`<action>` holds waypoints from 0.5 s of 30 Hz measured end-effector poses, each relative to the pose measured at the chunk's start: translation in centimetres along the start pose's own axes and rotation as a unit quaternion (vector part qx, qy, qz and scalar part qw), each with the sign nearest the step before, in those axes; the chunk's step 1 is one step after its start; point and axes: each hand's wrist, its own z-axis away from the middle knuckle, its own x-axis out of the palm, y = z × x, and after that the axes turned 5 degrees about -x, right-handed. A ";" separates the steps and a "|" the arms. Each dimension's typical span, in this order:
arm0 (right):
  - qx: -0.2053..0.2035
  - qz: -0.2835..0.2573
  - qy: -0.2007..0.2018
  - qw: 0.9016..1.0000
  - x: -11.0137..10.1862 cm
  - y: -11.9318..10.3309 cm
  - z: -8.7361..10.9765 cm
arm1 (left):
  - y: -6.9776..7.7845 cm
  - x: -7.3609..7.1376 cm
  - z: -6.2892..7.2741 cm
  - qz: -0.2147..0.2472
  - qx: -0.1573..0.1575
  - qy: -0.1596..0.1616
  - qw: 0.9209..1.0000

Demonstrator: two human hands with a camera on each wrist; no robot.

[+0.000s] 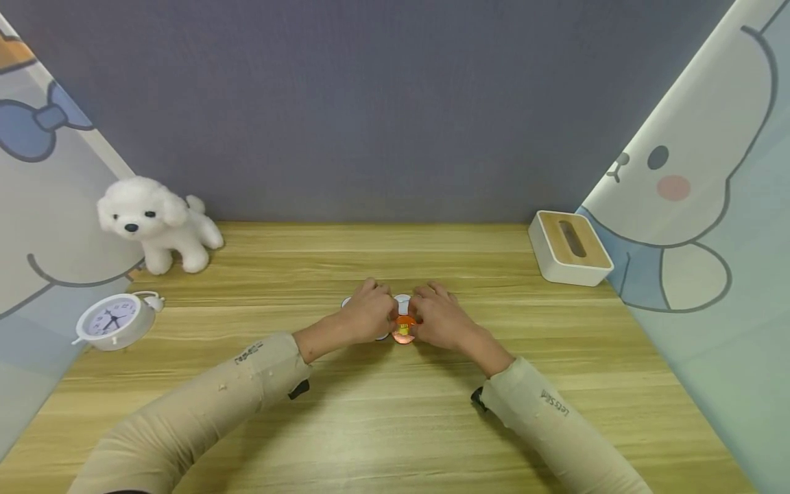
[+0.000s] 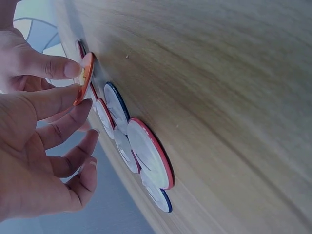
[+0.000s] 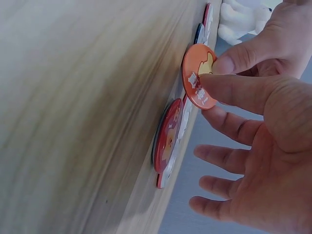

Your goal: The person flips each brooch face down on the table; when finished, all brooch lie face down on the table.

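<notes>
Both hands work on one round orange disc [image 1: 404, 335] with a yellow figure printed on its face. My left hand [image 1: 367, 312] pinches its left side, thumb on the printed face. On the opposite side my right hand [image 1: 443, 321] pinches it too, the other fingers spread apart. The orange disc [image 3: 190, 66] stands tilted, close over the table. Beneath and around the hands lie several pale-faced discs [image 2: 146, 151] with red or dark blue rims, some overlapping. A red disc [image 3: 168, 139] with a bear-like print rests near the right hand.
On the wooden table [image 1: 395, 425], a white plush dog [image 1: 148, 216] stands at the back left, with a white alarm clock [image 1: 117, 321] in front of it. A white tissue box [image 1: 570, 247] with a wooden lid sits at the back right. A dark grey panel [image 1: 382, 110] rises behind.
</notes>
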 end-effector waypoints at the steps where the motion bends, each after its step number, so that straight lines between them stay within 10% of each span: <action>1: -0.001 -0.001 0.001 1.000 0.0 0.0 0.0 | 0.0 0.0 0.0 -0.001 0.000 -0.002 1.000; 15: -0.015 0.015 0.062 0.998 0.7 -0.7 0.9 | 0.2 -0.3 -0.3 0.002 0.013 0.003 1.000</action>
